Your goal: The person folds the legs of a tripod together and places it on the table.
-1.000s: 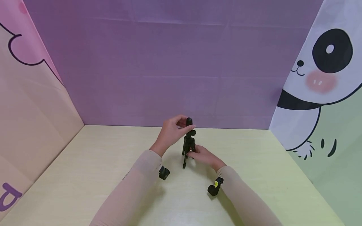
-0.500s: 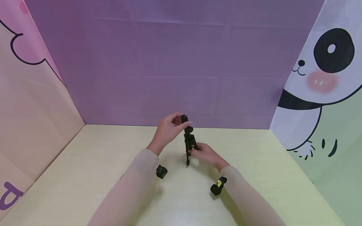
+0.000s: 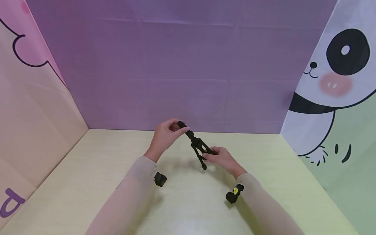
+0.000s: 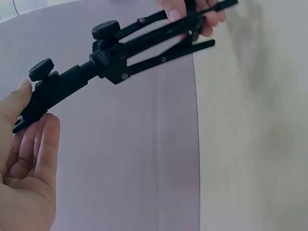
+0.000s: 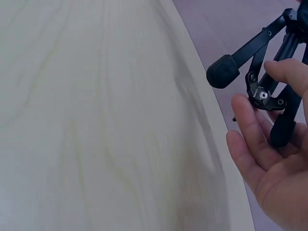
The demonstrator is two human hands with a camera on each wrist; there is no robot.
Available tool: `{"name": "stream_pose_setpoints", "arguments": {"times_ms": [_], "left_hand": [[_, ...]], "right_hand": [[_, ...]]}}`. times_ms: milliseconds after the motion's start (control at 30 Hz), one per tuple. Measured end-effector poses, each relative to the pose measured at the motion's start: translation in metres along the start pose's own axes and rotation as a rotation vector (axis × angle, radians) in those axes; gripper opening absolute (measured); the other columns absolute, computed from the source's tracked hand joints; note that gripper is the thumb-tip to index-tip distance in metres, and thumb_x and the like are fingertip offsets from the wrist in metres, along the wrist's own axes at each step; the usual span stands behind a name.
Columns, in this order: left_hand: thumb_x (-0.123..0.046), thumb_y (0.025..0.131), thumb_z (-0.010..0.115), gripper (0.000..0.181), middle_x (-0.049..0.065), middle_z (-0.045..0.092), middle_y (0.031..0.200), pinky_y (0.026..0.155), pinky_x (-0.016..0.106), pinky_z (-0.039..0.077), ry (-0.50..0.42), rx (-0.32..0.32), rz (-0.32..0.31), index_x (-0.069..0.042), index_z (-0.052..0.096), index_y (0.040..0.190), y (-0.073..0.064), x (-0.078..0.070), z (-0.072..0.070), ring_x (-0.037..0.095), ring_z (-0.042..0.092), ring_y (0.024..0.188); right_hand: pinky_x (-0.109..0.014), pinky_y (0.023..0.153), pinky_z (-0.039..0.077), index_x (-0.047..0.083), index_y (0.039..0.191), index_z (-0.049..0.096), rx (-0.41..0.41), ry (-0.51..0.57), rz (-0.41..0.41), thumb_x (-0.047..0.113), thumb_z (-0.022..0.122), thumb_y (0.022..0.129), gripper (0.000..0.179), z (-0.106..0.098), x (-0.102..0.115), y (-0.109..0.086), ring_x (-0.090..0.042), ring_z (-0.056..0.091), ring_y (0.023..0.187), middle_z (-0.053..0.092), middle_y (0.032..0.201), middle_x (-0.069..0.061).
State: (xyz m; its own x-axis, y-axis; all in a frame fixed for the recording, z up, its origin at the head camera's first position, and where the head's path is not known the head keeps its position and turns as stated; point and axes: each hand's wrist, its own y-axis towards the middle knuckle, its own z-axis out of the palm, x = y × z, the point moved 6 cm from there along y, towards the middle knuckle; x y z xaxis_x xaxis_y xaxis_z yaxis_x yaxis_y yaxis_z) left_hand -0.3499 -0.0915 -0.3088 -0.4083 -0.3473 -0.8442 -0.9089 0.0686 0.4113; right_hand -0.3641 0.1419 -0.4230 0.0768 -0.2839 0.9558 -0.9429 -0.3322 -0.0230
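Observation:
A small black tripod [image 3: 196, 142] is held tilted above the table, its head up to the left and its legs down to the right. My left hand [image 3: 165, 133] pinches the head end between thumb and fingers; the left wrist view shows a round knob [image 4: 41, 70] close to the thumb. Down at the leg end, my right hand [image 3: 221, 158] grips the tripod among its partly spread legs. In the right wrist view, a rubber foot [image 5: 223, 72] sticks out past the fingers, and thumb and fingers [image 5: 250, 120] close around the centre brace [image 5: 263, 96].
The pale wooden table [image 3: 117, 182] extends under both arms. Behind it rises a purple backdrop [image 3: 182, 71], with a panda-printed panel [image 3: 332, 81] at the right and a pink and beige panel [image 3: 38, 107] at the left. Small black cameras are strapped to both wrists.
The tripod has gone from upright to tilted, its head swinging left with the left hand. The right hand has shifted slightly right with the legs, which now look more spread.

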Motion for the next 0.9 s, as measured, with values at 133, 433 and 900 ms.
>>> {"name": "stream_pose_setpoints", "arguments": {"times_ms": [133,433,900], "left_hand": [[-0.034,0.085,0.083,0.029,0.002,0.068,0.09,0.079,0.037,0.053,-0.01,-0.007,-0.013,-0.016,0.074,0.106,-0.002,0.009,-0.005,0.018,0.063,0.086],[-0.035,0.084,0.084,0.03,0.003,0.07,0.088,0.074,0.035,0.055,-0.025,0.029,-0.077,-0.014,0.073,0.102,-0.009,0.028,-0.011,0.019,0.067,0.08],[-0.039,0.089,0.078,0.042,0.006,0.07,0.098,0.091,0.041,0.052,0.016,0.21,-0.222,-0.013,0.072,0.12,-0.019,0.048,-0.012,0.016,0.071,0.09]], "right_hand": [[-0.034,0.092,0.054,-0.005,0.115,0.064,-0.016,0.045,0.01,0.021,0.076,0.091,0.037,-0.006,-0.004,0.001,-0.026,0.072,0.097,0.073,0.104,-0.012],[-0.035,0.088,0.056,-0.007,0.127,0.057,-0.067,0.068,0.04,0.018,0.074,0.092,0.046,-0.018,-0.002,-0.006,-0.029,0.072,0.095,0.073,0.107,-0.016],[-0.035,0.091,0.054,-0.001,0.11,0.068,-0.124,-0.005,0.046,0.03,0.079,0.089,0.039,-0.036,-0.001,-0.013,-0.021,0.072,0.089,0.073,0.103,-0.012]]}}
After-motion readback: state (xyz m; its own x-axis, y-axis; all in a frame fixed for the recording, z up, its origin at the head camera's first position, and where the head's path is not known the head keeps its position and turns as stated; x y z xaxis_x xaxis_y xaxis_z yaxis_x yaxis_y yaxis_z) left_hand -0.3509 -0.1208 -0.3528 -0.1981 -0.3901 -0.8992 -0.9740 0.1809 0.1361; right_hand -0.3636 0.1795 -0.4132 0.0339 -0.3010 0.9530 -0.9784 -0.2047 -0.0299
